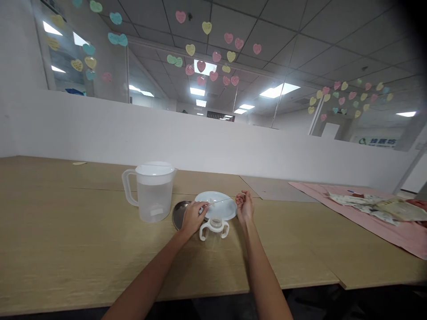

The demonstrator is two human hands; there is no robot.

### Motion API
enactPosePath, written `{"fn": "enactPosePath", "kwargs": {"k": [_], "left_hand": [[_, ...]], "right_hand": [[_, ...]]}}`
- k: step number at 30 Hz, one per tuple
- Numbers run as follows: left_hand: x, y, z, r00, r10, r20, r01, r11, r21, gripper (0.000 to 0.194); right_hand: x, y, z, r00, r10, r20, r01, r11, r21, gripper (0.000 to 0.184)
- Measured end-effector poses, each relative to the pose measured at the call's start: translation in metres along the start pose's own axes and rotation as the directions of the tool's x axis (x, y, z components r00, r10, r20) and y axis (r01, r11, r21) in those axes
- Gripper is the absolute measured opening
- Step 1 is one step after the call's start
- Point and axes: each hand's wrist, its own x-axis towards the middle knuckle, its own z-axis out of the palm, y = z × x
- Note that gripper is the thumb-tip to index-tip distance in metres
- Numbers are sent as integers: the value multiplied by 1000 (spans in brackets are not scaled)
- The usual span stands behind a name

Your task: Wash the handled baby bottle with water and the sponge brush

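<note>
My left hand (193,216) and my right hand (244,205) are both pinched on a thin, pale straw-like rod (220,202), one at each end, held level above a white plate (216,204). Just in front of the plate stands a clear baby cup with two white handles (214,230), its top uncovered. A small metal dish (179,212) lies left of the plate, partly behind my left hand. Further left stands a translucent plastic jug (153,190) with a handle and lid.
The wooden table (66,240) runs along a white partition wall. A pink cloth (373,220) with patterned packets on it lies at the right. A grey mat (273,189) sits behind the plate. The table's front edge is close to me.
</note>
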Motion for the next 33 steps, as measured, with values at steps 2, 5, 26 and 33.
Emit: {"fn": "enactPosePath", "kwargs": {"k": [2, 5, 26, 33], "left_hand": [[0, 0, 0, 1000, 13, -1, -13, 1000, -2, 26], [0, -1, 0, 1000, 8, -10, -8, 1000, -14, 25], [8, -2, 21, 992, -8, 127, 40, 968, -249, 28], [9, -2, 21, 993, -46, 111, 81, 940, -332, 26]], "right_hand": [[0, 0, 0, 1000, -9, 10, 9, 999, -33, 30], [-1, 0, 2, 999, -2, 40, 5, 998, -69, 31], [-41, -10, 40, 818, 37, 574, 288, 838, -463, 28], [-41, -6, 41, 697, 99, 710, 405, 763, -504, 26]]}}
